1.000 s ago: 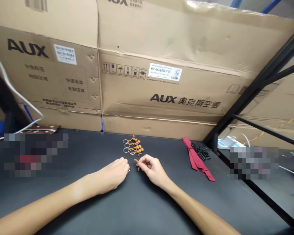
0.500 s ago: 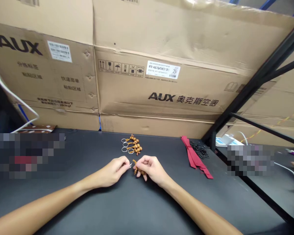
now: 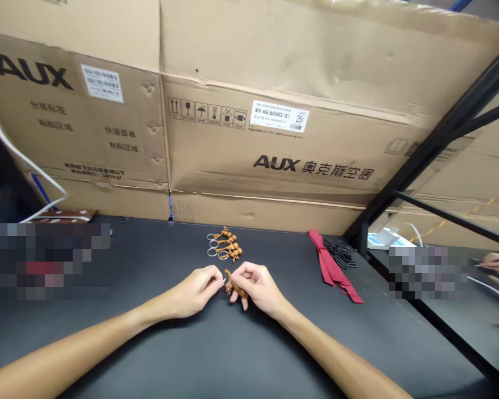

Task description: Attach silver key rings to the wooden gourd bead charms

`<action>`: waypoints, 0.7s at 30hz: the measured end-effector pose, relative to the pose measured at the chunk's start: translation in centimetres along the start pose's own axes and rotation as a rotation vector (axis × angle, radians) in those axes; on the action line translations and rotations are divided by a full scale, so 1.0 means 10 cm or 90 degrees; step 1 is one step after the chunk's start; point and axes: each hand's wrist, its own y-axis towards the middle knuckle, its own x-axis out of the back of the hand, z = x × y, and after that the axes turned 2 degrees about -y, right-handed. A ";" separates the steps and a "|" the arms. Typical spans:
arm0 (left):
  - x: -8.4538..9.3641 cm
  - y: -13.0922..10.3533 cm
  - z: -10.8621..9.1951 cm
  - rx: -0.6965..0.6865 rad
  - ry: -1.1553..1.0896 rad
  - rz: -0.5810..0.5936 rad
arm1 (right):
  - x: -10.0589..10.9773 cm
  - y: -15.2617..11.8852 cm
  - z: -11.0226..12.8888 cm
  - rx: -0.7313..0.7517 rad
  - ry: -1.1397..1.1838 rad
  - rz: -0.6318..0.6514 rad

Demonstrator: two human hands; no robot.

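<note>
Below the center of the frame, the left hand, a ring at its fingertips, is left of the right hand, which has a bead charm. Behind them on the table lie keychains. Right of center are strips, cords beside them. Cardboard stands behind.

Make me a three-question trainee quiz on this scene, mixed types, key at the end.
1. What does the right hand hold?
2. True or false: the group of beaded keyrings lies nearer the wearer than the right hand does.
3. Fill in the colour: the black pieces lie beside ____ strips.

Key:
1. A beaded charm with an orange cord.
2. False; the keyrings lie farther away, beyond the hand.
3. Red.
</note>
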 end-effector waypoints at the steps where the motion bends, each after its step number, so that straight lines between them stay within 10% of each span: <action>1: 0.00 0.00 0.00 0.004 -0.001 0.001 | -0.01 0.00 0.01 0.000 -0.001 -0.004; 21: 0.01 0.03 0.02 0.041 -0.054 0.041 | -0.11 -0.03 0.01 -0.007 -0.038 -0.039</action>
